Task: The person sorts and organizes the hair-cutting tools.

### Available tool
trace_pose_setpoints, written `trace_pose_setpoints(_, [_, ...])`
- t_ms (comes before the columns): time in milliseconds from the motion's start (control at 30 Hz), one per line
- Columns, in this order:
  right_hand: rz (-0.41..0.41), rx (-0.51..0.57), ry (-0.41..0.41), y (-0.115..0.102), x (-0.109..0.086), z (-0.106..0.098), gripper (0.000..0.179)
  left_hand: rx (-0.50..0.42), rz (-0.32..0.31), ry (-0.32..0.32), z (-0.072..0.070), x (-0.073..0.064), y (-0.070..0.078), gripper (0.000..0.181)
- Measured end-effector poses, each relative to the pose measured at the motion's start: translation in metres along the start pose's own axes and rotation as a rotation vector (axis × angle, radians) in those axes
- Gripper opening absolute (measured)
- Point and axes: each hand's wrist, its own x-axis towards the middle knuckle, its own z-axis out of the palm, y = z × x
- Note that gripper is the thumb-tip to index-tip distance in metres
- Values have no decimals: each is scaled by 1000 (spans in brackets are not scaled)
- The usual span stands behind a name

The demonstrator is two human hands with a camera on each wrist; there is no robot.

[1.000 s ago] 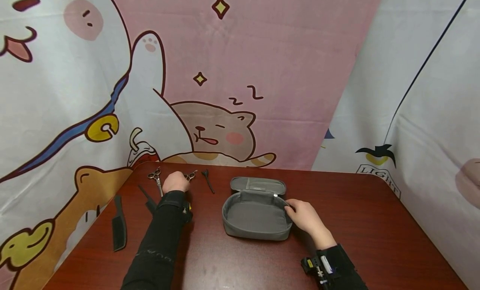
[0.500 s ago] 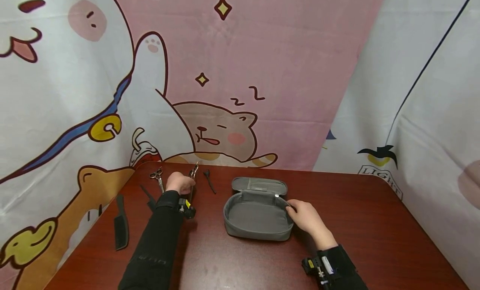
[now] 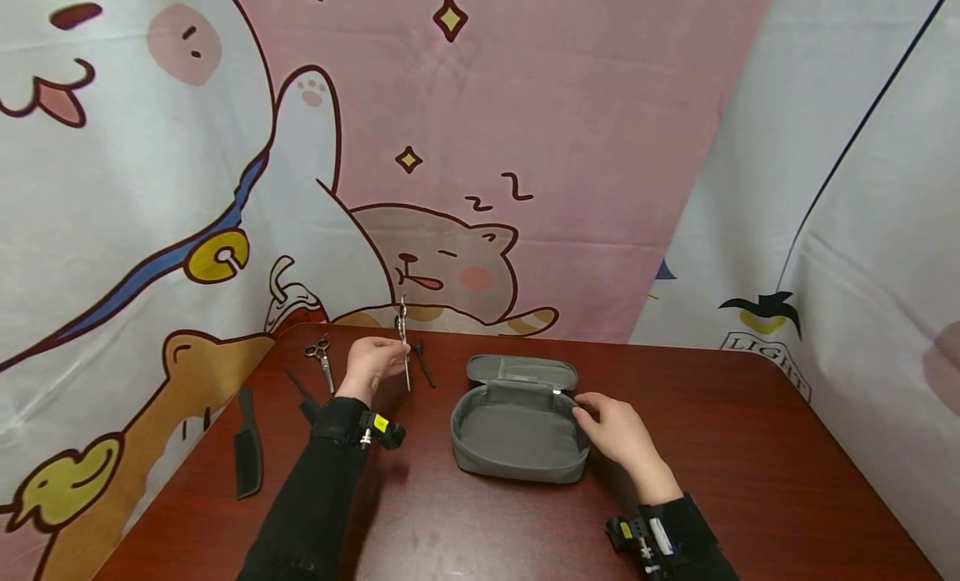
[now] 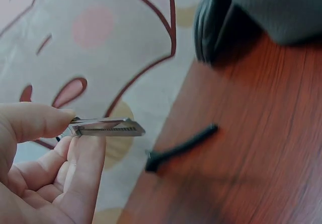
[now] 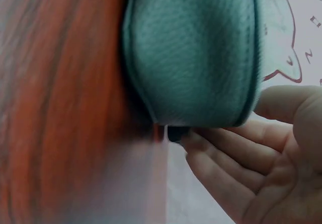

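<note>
My left hand (image 3: 372, 364) holds a pair of silver thinning scissors (image 3: 405, 331) upright above the far left part of the table. In the left wrist view, thumb and fingers pinch the scissors (image 4: 108, 127), whose toothed blade shows. On the right, a grey zip case (image 3: 517, 466) lies with its lid folded back and nothing inside. My right hand (image 3: 618, 435) grips its right rim. The right wrist view has the thumb at the zip edge of the case (image 5: 193, 53), with the other fingers partly hidden behind it.
A second pair of scissors (image 3: 322, 363) lies left of my left hand. Nearby are a dark comb (image 3: 306, 402), partly behind my sleeve, and a wide black comb (image 3: 248, 456) by the left edge. A thin black forked piece (image 3: 424, 366) lies beyond the scissors. Printed cloth hangs behind the table (image 3: 480, 531).
My left hand has lifted the thinning scissors off the table, turned them upright and moved slightly right. My right hand has stayed at the case's rim.
</note>
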Motion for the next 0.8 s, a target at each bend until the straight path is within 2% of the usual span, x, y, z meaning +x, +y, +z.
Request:
trace_pose_setpoints(167, [-27,20,131,-13,-1,-3,35,-73,41,1,12,-14,7,26])
trace_pose_setpoints(333, [-85,60,238,-27,0,-1,46,-141,113,3,27,-30,13,23])
trace_pose_setpoints(600, [-195,157,347,-51,1,8,57,-312,198,-40,49,-58,23,19])
trace_pose_setpoints(800, [-263,166,408,-67,2,16,59,-345,253,-39,64,-73,28,17])
